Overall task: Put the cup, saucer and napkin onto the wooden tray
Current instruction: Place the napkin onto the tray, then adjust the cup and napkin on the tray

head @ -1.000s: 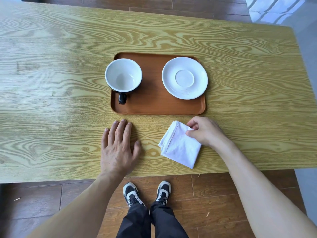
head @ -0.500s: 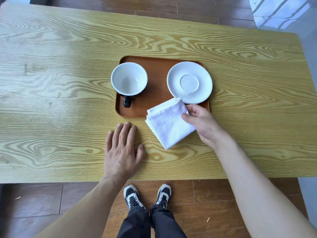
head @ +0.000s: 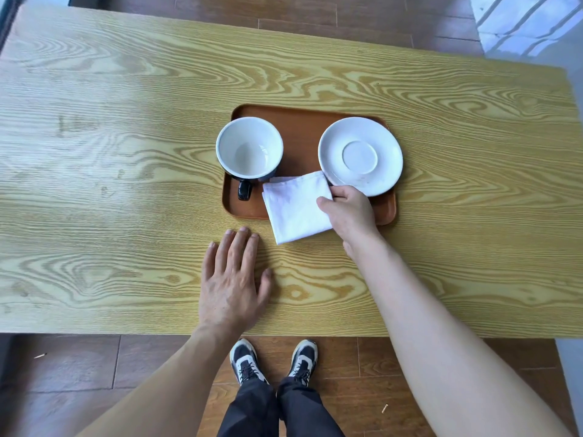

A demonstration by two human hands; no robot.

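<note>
A brown wooden tray (head: pixel 301 127) lies on the table. On its left stands a cup (head: pixel 249 149), white inside and black outside, its handle towards me. A white saucer (head: pixel 360 155) rests on the tray's right side. My right hand (head: pixel 348 212) pinches the right edge of a folded white napkin (head: pixel 295 209). The napkin hangs over the tray's near rim between cup and saucer, its lower corner past the rim over the table. My left hand (head: pixel 233 279) rests flat on the table in front of the tray, fingers spread, holding nothing.
The light wooden table (head: pixel 126 152) stretches wide on both sides of the tray. Its near edge runs just above my shoes (head: pixel 273 361). Dark floor boards lie beyond the far edge.
My right hand has lifted the napkin from the table in front of the tray and carried it forward over the tray's near rim. The left hand has stayed flat.
</note>
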